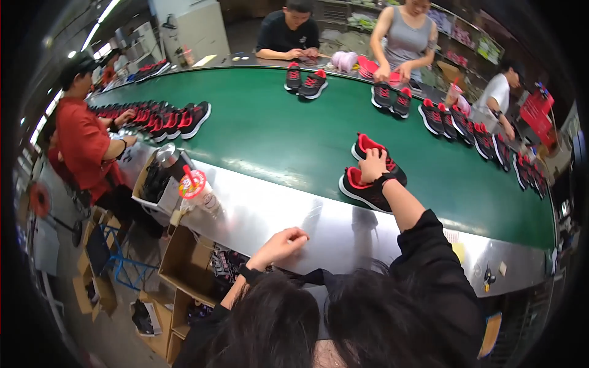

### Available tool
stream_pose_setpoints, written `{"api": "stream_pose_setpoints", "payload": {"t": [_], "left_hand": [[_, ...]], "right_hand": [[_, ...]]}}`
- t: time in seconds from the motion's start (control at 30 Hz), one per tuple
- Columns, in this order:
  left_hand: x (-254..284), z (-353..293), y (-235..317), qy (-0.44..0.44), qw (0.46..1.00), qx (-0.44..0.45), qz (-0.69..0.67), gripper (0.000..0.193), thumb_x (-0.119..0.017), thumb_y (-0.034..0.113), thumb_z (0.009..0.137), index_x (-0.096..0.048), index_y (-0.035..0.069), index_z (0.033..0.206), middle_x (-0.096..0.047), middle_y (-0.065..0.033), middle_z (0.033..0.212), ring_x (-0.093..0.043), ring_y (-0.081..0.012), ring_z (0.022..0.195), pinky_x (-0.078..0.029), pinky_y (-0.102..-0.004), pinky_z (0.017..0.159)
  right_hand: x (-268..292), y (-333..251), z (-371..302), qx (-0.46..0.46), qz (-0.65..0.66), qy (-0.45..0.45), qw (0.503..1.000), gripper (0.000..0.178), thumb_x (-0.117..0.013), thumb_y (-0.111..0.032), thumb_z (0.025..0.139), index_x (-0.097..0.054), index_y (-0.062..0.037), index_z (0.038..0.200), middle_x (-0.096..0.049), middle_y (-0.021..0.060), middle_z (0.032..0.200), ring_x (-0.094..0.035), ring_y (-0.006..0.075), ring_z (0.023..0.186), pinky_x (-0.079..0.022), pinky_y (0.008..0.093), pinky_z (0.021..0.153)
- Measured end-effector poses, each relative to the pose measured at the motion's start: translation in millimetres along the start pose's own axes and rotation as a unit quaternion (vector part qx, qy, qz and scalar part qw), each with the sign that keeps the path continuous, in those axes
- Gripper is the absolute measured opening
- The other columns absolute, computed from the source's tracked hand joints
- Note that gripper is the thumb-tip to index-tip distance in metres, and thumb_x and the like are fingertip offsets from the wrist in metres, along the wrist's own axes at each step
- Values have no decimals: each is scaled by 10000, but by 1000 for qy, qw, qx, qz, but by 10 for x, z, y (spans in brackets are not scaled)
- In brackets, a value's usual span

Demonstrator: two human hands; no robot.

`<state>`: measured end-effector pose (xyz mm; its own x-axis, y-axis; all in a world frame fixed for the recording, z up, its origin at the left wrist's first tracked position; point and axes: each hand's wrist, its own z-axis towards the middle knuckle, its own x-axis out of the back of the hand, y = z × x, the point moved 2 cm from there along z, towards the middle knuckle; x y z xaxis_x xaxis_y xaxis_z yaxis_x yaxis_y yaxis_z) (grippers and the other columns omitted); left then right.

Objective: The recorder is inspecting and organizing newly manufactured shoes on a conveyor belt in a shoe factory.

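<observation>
My right hand (372, 167) reaches over the green belt (264, 135) and grips two black sneakers with red linings and white soles at their inner collars. The nearer sneaker (362, 191) lies by the belt's near edge; the farther sneaker (397, 172) is beside it, partly covered by my hand. My left hand (282, 246) hovers over the bare metal ledge (270, 211), fingers curled together. Whatever its fingertips may hold is too small to make out.
Along the left of the belt stretches a row of sneakers (178, 119); more sneakers (432, 116) line its right. Another pair (307, 83) stands at the far side. People work around the belt. A drink cup (199, 190) and a thermos (170, 158) stand left; small scissors (488, 279) lie right.
</observation>
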<state>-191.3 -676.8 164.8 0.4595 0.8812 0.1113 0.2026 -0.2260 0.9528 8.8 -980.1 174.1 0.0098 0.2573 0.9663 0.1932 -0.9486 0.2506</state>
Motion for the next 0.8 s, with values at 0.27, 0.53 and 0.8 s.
{"api": "stream_pose_setpoints", "payload": {"t": [0.27,0.53,0.8], "left_hand": [[88,-568,141,-13,989,11,146,323,-602,289,897,-618,31,1091,-610,-176,1025,-590,-252,954,-472,-344,862],[-175,-11,686,244,901,-255,251,129,-632,91,809,-526,32,852,-460,-205,1196,-431,-350,1128,-358,-408,954],[-146,176,467,238,899,-196,311,141,-654,177,806,-591,74,878,-574,-115,931,-529,-289,929,-396,-399,836]], "right_hand": [[356,-216,-308,217,139,166,952,219,-637,-49,619,-737,-173,770,-656,-9,937,-554,213,988,-331,423,840],[971,-789,-1164,411,309,199,834,97,-645,-42,718,-691,-102,780,-655,15,1032,-570,199,1030,-381,374,909],[355,-129,-1287,-65,565,137,811,131,-652,-94,818,-694,-55,935,-677,87,897,-618,201,820,-490,321,702]]}}
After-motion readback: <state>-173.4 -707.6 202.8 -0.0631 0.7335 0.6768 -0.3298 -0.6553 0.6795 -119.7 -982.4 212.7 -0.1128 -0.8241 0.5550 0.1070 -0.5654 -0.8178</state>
